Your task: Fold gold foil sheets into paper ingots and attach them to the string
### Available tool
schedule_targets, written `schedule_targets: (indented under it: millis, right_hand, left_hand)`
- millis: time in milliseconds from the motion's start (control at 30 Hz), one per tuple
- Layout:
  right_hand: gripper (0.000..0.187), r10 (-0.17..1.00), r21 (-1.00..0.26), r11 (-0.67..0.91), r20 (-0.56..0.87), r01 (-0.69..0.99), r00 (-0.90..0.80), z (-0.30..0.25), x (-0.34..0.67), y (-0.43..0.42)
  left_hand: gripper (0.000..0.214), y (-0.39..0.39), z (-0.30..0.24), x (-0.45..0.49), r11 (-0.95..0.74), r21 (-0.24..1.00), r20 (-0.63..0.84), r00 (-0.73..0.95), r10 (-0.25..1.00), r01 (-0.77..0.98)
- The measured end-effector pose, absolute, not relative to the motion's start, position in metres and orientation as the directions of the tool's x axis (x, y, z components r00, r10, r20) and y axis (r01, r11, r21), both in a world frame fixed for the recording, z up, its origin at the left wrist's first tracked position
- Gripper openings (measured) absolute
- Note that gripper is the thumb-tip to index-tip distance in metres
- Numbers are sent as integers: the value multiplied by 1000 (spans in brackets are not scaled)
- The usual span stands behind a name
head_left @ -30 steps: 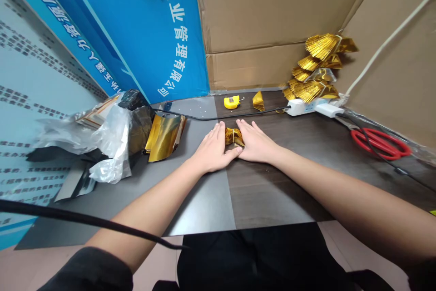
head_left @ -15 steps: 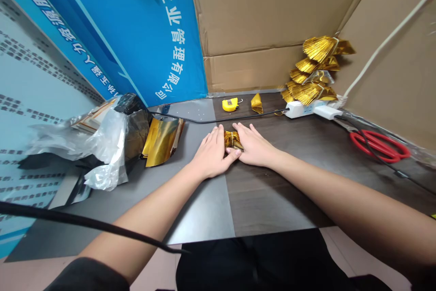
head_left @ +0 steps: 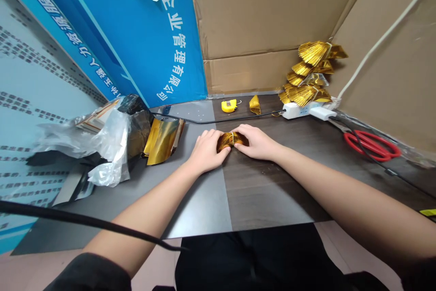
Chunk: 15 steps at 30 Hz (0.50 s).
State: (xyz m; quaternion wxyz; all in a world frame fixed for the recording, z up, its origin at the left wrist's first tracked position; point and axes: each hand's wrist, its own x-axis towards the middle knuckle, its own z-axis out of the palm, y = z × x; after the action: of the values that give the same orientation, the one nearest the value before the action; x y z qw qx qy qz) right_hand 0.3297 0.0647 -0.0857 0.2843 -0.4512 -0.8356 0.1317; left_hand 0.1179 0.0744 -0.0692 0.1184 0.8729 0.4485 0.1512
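A small bundle of pleated gold foil paper [head_left: 226, 140] lies on the desk, tied round its middle with a pale band. Its two halves bow downward at the ends like an arch. My left hand [head_left: 207, 151] is closed round the left end, thumb at the near side and fingers at the far side. Round the right end, my right hand [head_left: 256, 143] grips the same way. Beyond the hands sit a yellow tape measure [head_left: 229, 106] and a small folded gold foil piece [head_left: 255, 105].
Gold foil sheets [head_left: 162, 141] and crumpled plastic bags [head_left: 114, 141] lie at left. Tied gold foil fans [head_left: 306, 73] are stacked at back right by a white power strip [head_left: 295, 110]. Red-handled scissors [head_left: 371, 145] lie at right. A black cable [head_left: 200, 121] crosses the back.
Both hands have gone from lying flat over the foil bundle to gripping its ends. More of the bundle shows, and it is now arched.
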Motion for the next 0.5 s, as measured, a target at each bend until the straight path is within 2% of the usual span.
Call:
schedule_targets:
  millis: [367, 500]
  right_hand:
    - [7, 813, -463, 583, 314, 668, -491, -83, 328, 66]
    - [8, 804, -460, 592, 292, 661, -518, -82, 333, 68]
  left_hand:
    - [13, 78, -69, 116, -548, 396, 157, 534, 831, 737]
    - [14, 81, -67, 115, -545, 408, 150, 535, 831, 733]
